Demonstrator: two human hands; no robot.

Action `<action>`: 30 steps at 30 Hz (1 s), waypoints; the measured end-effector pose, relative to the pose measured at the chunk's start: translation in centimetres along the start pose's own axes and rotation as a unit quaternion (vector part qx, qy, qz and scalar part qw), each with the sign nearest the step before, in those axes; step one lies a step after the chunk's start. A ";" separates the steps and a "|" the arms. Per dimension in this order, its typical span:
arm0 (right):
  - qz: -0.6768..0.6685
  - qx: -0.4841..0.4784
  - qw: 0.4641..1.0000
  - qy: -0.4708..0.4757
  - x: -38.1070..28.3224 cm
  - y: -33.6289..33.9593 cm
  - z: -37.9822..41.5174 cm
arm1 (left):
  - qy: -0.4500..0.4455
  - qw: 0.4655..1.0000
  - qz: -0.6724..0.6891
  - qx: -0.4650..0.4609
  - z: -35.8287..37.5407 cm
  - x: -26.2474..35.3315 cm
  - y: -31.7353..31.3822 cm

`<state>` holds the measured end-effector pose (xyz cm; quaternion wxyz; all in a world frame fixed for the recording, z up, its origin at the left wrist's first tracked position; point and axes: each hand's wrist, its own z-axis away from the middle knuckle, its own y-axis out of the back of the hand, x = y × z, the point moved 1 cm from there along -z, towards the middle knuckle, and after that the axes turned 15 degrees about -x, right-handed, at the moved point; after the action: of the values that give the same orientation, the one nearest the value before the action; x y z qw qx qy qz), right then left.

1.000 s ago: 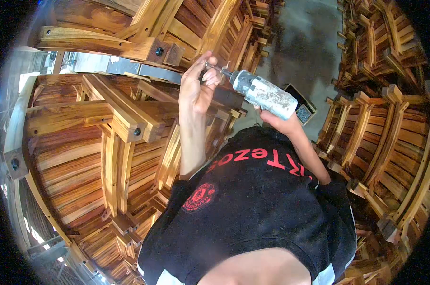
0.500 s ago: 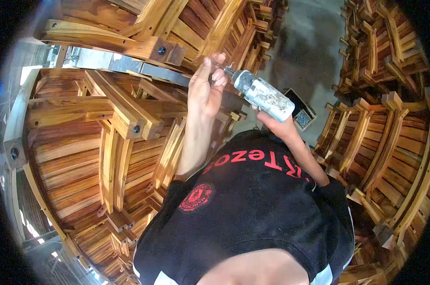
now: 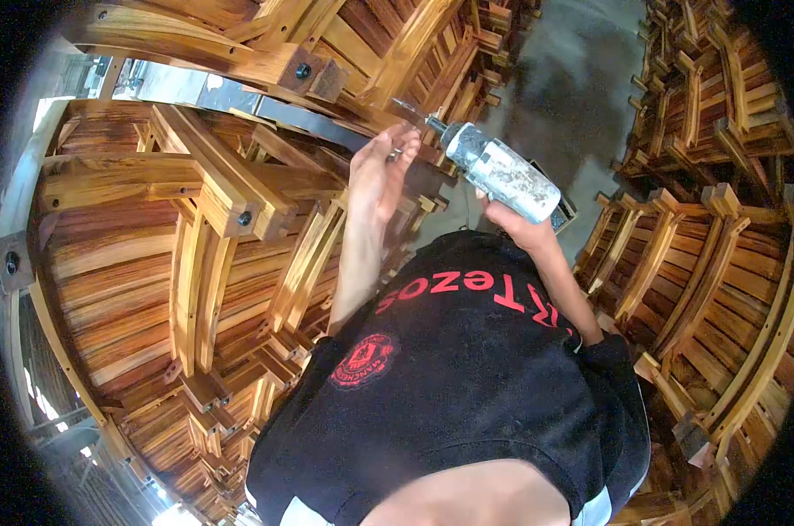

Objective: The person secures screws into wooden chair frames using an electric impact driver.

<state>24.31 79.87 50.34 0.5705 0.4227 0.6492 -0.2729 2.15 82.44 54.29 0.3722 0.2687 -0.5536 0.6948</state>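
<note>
A worn, white-grey cylindrical tool (image 3: 506, 180) with a dark narrow nose and a thin tip is in my right hand (image 3: 524, 230). My right hand's fingers are mostly hidden under the tool's body. Left of the nose, my left hand (image 3: 381, 171) is raised with its fingers curled together. A small dark thing shows between those fingertips, too small to name. The tool's thin tip points up and left, beyond my left fingertips, near a wooden frame (image 3: 296, 70) with a dark bolt.
Slatted wooden furniture frames (image 3: 195, 272) stand close on the left, and more wooden frames (image 3: 677, 254) line the right. Between them runs a grey floor (image 3: 581, 96). A dark box (image 3: 565, 210) lies on the floor, partly behind the tool.
My left hand has moved down a little, away from the tool's nose. The tool has shifted slightly right in my right hand, and its thin tip now shows clear of the left fingers.
</note>
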 end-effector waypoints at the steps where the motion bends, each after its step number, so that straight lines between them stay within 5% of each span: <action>1: -0.021 0.000 1.000 -0.014 -0.2 0.0 -0.1 | 0.010 1.000 0.001 -0.007 0.1 0.3 0.1; 10: 0.076 -0.032 0.996 0.011 0.2 -0.1 0.8 | 0.003 0.996 0.078 -0.053 -0.5 2.2 -0.3; 13: 0.042 -0.039 0.998 -0.017 0.6 -0.2 1.0 | 0.011 0.999 0.052 0.006 -0.6 2.8 -1.5; 19: -0.041 -0.053 0.997 -0.038 1.4 -0.2 1.2 | -0.002 0.999 0.030 -0.037 -0.4 3.1 -0.6; 22: 0.044 -0.105 0.993 -0.023 2.3 0.1 1.4 | 0.043 0.992 0.095 -0.076 0.1 4.0 -0.8; 30: -0.009 -0.048 0.998 -0.028 3.9 -0.9 2.1 | 0.064 0.992 0.091 -0.052 0.6 4.4 -2.7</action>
<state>24.66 78.58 46.05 0.6052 0.3813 0.6493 -0.2583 1.80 83.11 59.41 0.3559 0.1520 -0.5863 0.7116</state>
